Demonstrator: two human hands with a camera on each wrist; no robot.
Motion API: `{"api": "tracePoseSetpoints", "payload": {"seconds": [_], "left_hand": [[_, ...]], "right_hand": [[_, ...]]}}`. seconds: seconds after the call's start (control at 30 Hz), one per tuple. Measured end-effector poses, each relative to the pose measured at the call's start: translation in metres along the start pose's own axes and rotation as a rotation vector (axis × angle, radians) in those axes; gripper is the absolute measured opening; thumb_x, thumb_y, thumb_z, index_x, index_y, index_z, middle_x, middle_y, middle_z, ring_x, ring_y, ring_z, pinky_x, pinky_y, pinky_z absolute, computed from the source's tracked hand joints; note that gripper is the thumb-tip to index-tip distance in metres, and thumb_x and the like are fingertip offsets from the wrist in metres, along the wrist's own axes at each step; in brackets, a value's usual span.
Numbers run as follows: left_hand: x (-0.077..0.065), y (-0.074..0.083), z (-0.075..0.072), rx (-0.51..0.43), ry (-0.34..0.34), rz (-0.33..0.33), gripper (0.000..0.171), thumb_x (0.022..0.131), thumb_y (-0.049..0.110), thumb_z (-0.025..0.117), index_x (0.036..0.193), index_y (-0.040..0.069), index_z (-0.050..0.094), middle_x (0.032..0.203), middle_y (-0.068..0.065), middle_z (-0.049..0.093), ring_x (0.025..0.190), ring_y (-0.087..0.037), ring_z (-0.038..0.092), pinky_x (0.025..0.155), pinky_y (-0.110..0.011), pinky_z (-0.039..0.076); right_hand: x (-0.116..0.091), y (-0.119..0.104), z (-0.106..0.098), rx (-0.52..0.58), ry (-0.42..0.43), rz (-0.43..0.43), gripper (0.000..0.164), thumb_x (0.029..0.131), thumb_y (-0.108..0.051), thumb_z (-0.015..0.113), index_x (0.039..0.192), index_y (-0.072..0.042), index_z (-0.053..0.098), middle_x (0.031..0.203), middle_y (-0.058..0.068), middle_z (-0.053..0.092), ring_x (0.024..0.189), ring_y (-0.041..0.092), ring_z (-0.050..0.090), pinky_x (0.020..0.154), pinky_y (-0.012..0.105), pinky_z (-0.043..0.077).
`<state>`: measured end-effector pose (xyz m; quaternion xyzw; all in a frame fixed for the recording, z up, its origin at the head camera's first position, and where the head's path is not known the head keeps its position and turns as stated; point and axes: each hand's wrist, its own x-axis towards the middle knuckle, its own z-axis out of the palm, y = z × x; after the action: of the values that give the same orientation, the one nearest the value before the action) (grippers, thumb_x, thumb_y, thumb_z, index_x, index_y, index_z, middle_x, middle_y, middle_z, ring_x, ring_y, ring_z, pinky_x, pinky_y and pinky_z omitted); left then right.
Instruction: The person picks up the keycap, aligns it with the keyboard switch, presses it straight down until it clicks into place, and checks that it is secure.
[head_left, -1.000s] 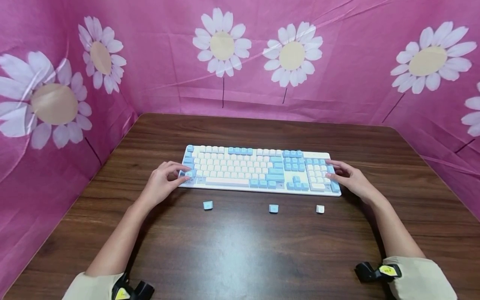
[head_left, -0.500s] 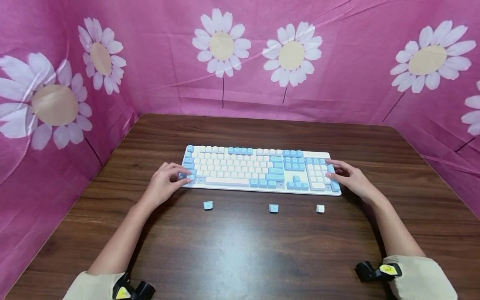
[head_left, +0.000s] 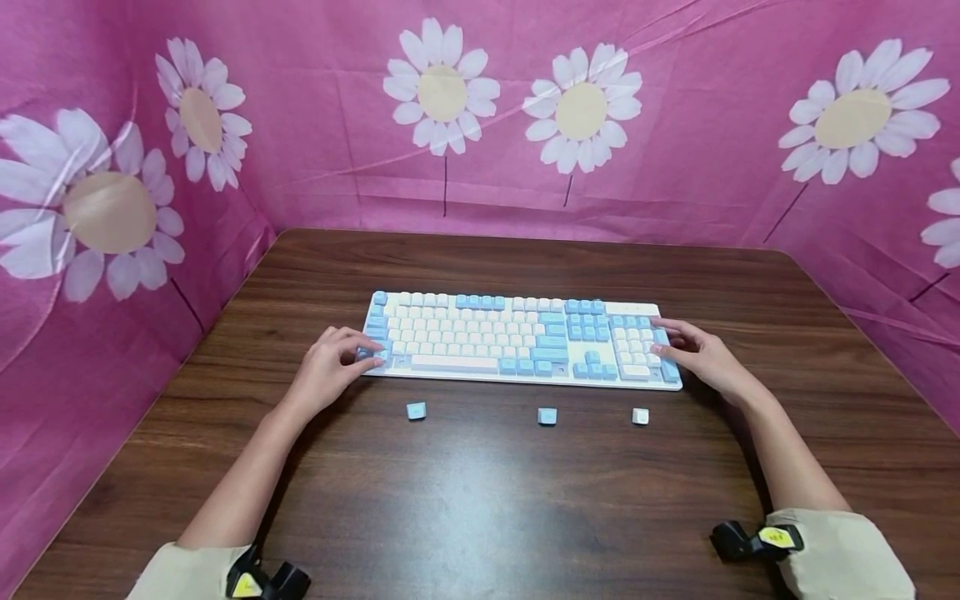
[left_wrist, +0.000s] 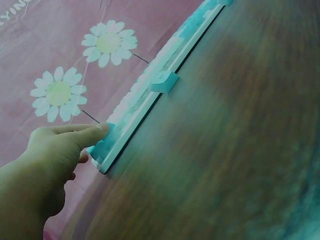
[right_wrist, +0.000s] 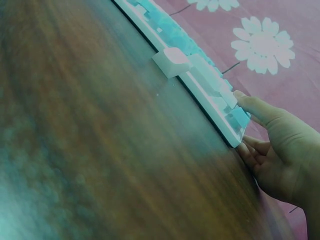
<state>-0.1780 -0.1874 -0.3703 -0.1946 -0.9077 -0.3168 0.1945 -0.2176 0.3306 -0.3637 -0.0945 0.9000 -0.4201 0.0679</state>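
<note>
A blue and white keyboard lies across the wooden table. At its bottom left corner my left hand pinches a blue keycap between thumb and fingers; in the left wrist view the thumb lies against the blue corner key. My right hand grips the keyboard's right end, thumb on top by the number pad, fingers at the side. Loose in front of the keyboard are a blue keycap, a second blue keycap and a white keycap. Bare spots show in the keyboard's bottom row.
The dark wooden table runs back to a pink cloth printed with white daisies, which hangs behind and at both sides. Black wrist cameras sit on both sleeves, the left camera and the right camera.
The left fingers and the blue keycap have shifted slightly right and down onto the keyboard's bottom left corner. My right hand and the loose keycaps have stayed put.
</note>
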Motion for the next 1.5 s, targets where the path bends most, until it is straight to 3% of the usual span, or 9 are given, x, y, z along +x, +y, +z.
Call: {"api": "tracePoseSetpoints", "payload": {"seconds": [0.27, 0.73, 1.1, 1.5], "left_hand": [[-0.0007, 0.0028, -0.0013, -0.014, -0.006, -0.009, 0.017, 0.067, 0.024, 0.066, 0.081, 0.013, 0.065, 0.08, 0.006, 0.054, 0.071, -0.01, 0.04, 0.06, -0.029, 0.032], [-0.0004, 0.0028, -0.0015, 0.057, 0.011, 0.012, 0.016, 0.067, 0.025, 0.066, 0.079, 0.016, 0.065, 0.078, 0.008, 0.052, 0.068, -0.006, 0.037, 0.055, -0.025, 0.033], [-0.0008, 0.0033, -0.0008, 0.021, -0.013, 0.007, 0.017, 0.069, 0.027, 0.064, 0.081, 0.014, 0.065, 0.078, 0.004, 0.054, 0.067, -0.009, 0.038, 0.055, -0.026, 0.032], [-0.0011, 0.0027, -0.0008, 0.056, -0.019, -0.008, 0.015, 0.07, 0.028, 0.063, 0.082, 0.017, 0.064, 0.077, 0.008, 0.052, 0.066, -0.007, 0.035, 0.052, -0.025, 0.031]], "right_hand": [[0.0002, 0.0001, 0.0005, -0.001, 0.001, 0.002, 0.049, 0.077, -0.037, 0.053, 0.122, -0.025, 0.037, 0.116, 0.006, 0.038, 0.1, 0.017, 0.034, 0.069, 0.023, 0.035], [0.0006, 0.0038, 0.001, -0.002, 0.006, -0.012, 0.049, 0.078, -0.036, 0.053, 0.123, -0.025, 0.036, 0.117, 0.008, 0.039, 0.1, 0.017, 0.037, 0.07, 0.022, 0.036], [0.0003, 0.0016, 0.0, 0.005, -0.001, -0.001, 0.049, 0.078, -0.036, 0.053, 0.123, -0.025, 0.036, 0.118, 0.008, 0.037, 0.104, 0.019, 0.034, 0.071, 0.02, 0.035], [0.0001, 0.0021, 0.0007, 0.008, 0.0, -0.007, 0.049, 0.078, -0.036, 0.052, 0.123, -0.025, 0.036, 0.117, 0.007, 0.038, 0.1, 0.016, 0.037, 0.069, 0.018, 0.036]]}}
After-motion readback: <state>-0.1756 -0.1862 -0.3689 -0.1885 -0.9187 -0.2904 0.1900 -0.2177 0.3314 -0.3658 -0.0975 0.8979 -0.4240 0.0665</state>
